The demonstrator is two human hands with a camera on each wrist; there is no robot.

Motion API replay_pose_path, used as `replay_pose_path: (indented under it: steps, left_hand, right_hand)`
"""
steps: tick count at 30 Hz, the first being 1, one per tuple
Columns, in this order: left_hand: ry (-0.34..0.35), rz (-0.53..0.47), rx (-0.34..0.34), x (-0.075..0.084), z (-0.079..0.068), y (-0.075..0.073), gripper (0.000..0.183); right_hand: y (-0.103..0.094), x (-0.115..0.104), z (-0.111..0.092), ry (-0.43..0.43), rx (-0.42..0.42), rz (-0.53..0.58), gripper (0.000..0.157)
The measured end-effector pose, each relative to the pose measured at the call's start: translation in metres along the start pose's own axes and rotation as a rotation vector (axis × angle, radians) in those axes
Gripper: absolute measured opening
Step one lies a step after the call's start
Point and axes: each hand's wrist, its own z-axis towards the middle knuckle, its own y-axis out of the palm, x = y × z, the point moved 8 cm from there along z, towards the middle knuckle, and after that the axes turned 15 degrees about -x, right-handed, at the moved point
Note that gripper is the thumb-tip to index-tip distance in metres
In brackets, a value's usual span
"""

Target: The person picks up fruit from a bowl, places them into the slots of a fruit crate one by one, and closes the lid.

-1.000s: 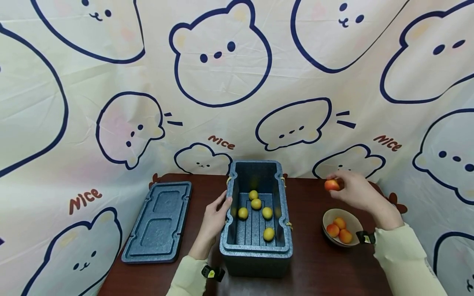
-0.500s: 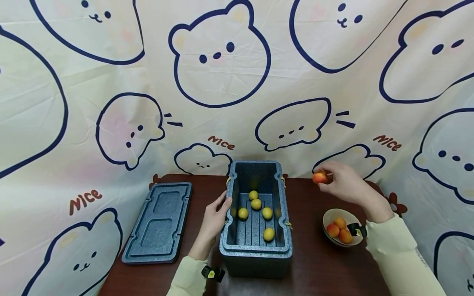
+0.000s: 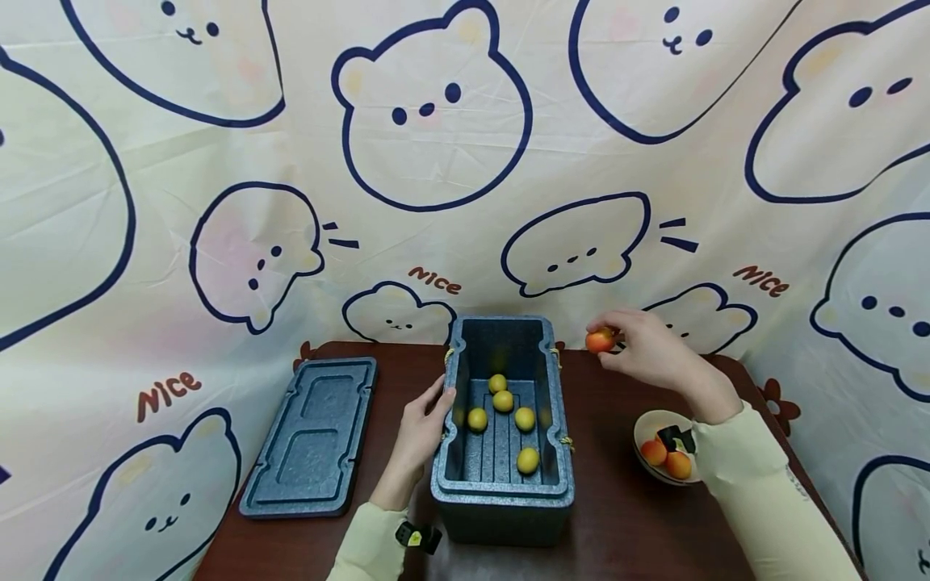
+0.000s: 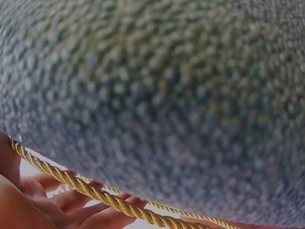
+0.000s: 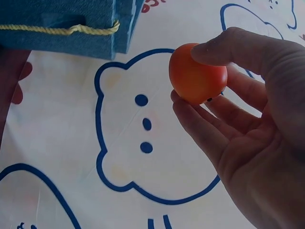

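In the head view my right hand [image 3: 650, 351] pinches an orange-red apricot [image 3: 599, 340] between thumb and fingertips. The hand is raised to the right of an uncovered blue-grey foam box [image 3: 501, 488], clear of its rim. In the right wrist view the thumb presses on top of the apricot [image 5: 198, 74], with fingers beneath. My left hand [image 3: 421, 428] grips the box's left rim, thumb on the edge and fingers along the outside wall. Close up in the left wrist view are the box wall [image 4: 157, 95] and a gold twisted rope [image 4: 95, 191]. Several small yellow fruits [image 3: 503, 401] lie inside the box.
A cream bowl [image 3: 650, 424] with apricots [image 3: 679, 465] stands right of the box, partly covered by the right wrist strap. Left of the box, a matching lid [image 3: 312, 436] lies flat on the dark brown table [image 3: 603, 516]. A patterned cloth [image 3: 407, 250] hangs behind.
My right hand has carried the apricot left and slightly up, from above the bowl toward the box. The left hand and the box have stayed put.
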Motion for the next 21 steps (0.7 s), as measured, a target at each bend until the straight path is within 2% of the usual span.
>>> replay_pose_path:
  steps: [8,21]
  left_hand:
    - [-0.002,-0.004,-0.006,0.001,-0.001,0.001,0.059]
    - [0.003,-0.005,-0.011,0.002,-0.002,0.001,0.059]
  right_hand:
    - [0.004,-0.02,0.013,-0.074,-0.023,-0.013,0.03]
    - [0.017,-0.045,0.032,-0.14,-0.076,-0.024,0.028]
